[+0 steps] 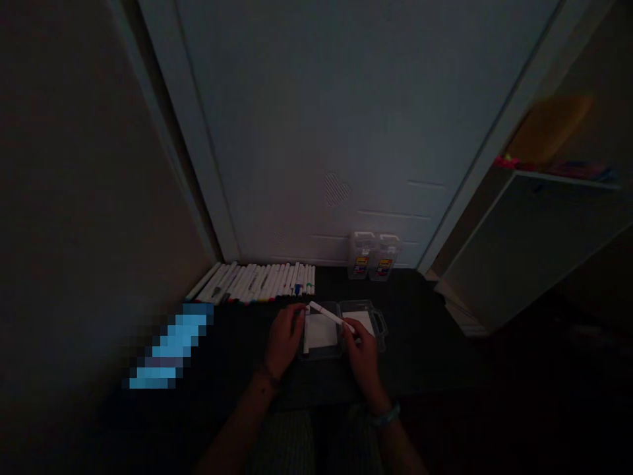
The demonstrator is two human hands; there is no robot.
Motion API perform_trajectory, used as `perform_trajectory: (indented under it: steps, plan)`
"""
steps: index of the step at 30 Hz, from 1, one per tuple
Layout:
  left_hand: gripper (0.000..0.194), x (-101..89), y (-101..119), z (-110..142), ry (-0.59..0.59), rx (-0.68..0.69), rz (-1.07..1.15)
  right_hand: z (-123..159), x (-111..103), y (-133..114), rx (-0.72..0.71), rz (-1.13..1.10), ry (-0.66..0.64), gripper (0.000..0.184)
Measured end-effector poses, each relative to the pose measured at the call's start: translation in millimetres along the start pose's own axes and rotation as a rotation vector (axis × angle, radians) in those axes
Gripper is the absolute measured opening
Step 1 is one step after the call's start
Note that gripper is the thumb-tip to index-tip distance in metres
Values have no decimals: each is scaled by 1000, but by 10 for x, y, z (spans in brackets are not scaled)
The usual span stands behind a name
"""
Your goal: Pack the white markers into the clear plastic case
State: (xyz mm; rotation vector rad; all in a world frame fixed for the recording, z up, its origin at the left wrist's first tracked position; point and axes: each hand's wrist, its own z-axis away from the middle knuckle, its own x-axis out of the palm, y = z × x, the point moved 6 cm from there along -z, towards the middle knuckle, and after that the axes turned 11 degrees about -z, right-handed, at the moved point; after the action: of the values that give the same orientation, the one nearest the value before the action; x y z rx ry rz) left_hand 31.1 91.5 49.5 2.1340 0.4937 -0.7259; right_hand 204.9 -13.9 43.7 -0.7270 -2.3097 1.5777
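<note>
My right hand is closed on the lower right end of a white marker. The marker slants up to the left, above an open clear plastic case. At the left side of that case, my left hand has its fingers bent and drawn together, the tips by the upper end of another white marker that lies along the inner left wall. What these fingers pinch is too dark to make out. White inserts show in both halves of the case, and its handle points right.
Many white markers with coloured ends lie in a row at the back left of the dark table. Two clear cases with labels stand against the white door. A bright pixelated patch lies to the left.
</note>
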Motion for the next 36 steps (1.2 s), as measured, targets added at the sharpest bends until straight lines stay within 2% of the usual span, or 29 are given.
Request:
perform_trajectory:
  steps: [12,31,36]
  plan:
    - [30,14,8,2,-67,-97,127,-5,25,-13,-20,73,-67,24]
    - [29,46,11,0,-97,-52,85,-19,35,14,-7,101,-57,23]
    - [32,58,-31,-2,-50,-39,43,-23,47,-2,-18,77,-47,24]
